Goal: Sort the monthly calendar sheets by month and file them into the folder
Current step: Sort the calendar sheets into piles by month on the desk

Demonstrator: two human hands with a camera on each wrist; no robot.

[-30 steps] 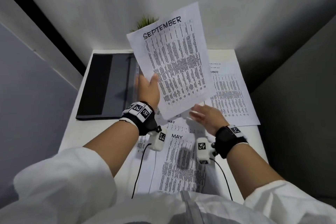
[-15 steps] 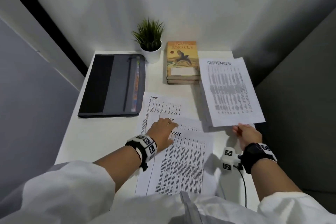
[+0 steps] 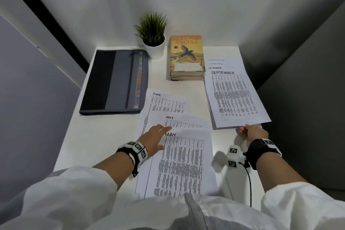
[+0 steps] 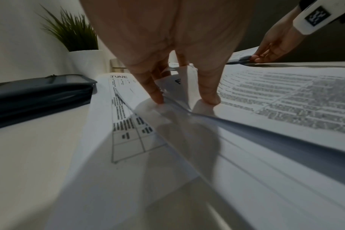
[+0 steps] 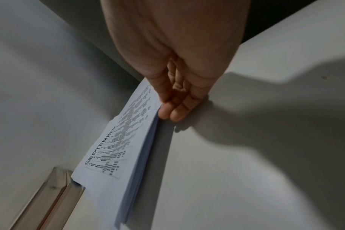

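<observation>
The SEPTEMBER sheet (image 3: 233, 97) lies face up at the right on a stack whose OCTOBER and two further headings peek out behind it. My right hand (image 3: 246, 129) pinches that sheet's near edge, thumb on top (image 5: 167, 109). Two MAY sheets (image 3: 186, 164) and a JUNE sheet (image 3: 168, 102) overlap in front of me. My left hand (image 3: 158, 132) rests on them with straight fingers (image 4: 156, 96) pressing the paper, and a sheet corner curls up between two of them. The dark grey folder (image 3: 115, 82) lies closed at the left.
A potted plant (image 3: 152, 37) and two stacked books (image 3: 186, 56) stand at the back of the white table (image 3: 104, 136). The September stack reaches the table's right edge. Walls close in at the back and on both sides.
The September sheet, held up in front of me a second ago, has gone right and down onto the right stack. My left hand let it go and came down on the MAY sheets.
</observation>
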